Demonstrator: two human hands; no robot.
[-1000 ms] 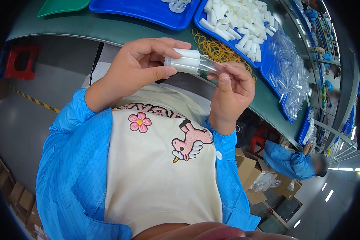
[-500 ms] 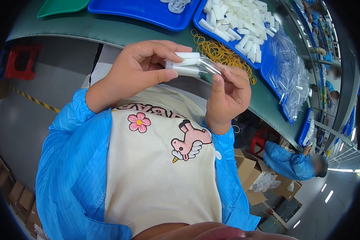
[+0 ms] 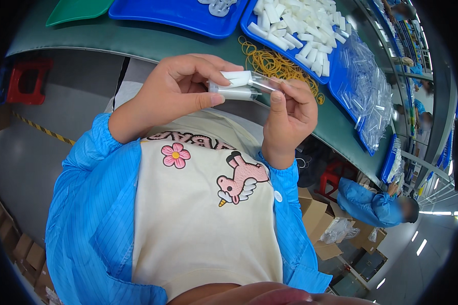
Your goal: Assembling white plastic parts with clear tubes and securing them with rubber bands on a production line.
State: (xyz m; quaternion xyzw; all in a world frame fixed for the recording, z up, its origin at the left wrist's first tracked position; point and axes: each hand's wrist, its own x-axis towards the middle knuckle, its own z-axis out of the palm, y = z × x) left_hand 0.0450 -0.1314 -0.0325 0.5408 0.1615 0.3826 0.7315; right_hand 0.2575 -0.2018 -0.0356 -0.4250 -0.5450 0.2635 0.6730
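Observation:
My left hand (image 3: 180, 84) is closed around a short white block (image 3: 237, 78) and, just below it, a clear plastic sleeve with a white piece inside (image 3: 237, 93). Thumb and fingers pinch them from the left. My right hand (image 3: 292, 117) pinches the right end of another clear plastic sleeve (image 3: 264, 82) between thumb and fingers. This sleeve's left end meets the right end of the upper white block; whether the block has entered it I cannot tell. Both hands are held up in front of my chest, by the table's near edge.
A green-topped table (image 3: 61, 40) carries a green tray (image 3: 76, 14), a blue tray (image 3: 152, 12) with clear plastic parts, and a blue tray (image 3: 246, 24) heaped with white blocks. Yellow rubber bands (image 3: 269, 61) lie beside clear sleeves (image 3: 364, 91). A person (image 3: 366, 203) sits at right.
My right hand has tilted its clear sleeve closer to level, in line with the upper white block. My left hand keeps its hold, its fingers slightly shifted.

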